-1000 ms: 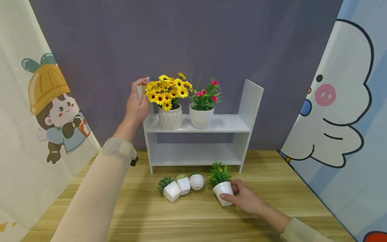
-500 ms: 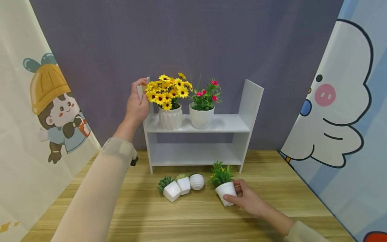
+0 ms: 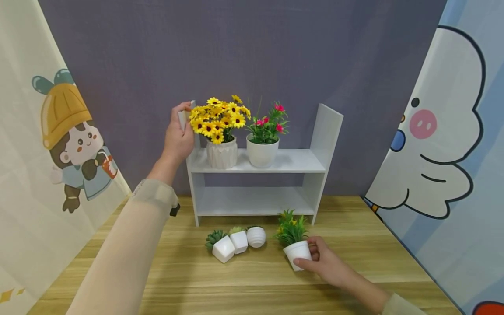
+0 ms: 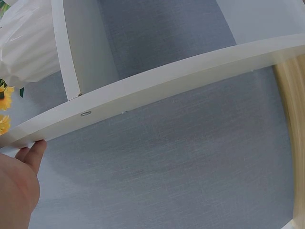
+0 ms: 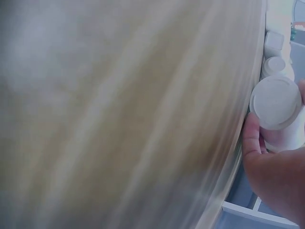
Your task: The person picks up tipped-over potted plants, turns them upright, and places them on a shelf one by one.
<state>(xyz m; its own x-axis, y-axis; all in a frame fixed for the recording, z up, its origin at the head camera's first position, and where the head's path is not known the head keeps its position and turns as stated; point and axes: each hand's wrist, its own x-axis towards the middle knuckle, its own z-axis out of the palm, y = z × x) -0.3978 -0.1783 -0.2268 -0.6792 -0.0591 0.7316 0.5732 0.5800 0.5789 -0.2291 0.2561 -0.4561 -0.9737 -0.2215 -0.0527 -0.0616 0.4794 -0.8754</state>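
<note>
My left hand grips the upper left side panel of a white two-tier shelf, its fingers over the panel's edge. In the left wrist view, the fingertips press against that side panel. My right hand holds a small white pot with a leafy green plant, thumb in front and fingers behind the pot. The pot leans, its foliage toward the upper left. In the right wrist view, the round base of the white pot shows between thumb and fingers.
On the upper tier stand a pot of yellow flowers and a white pot with pink flowers. Several small white succulent pots lie on their sides on the wooden table before the shelf. A grey curtain hangs behind.
My right hand has moved a little right and toward me with the potted plant, away from the succulents. My left hand stays where it was on the shelf panel.
</note>
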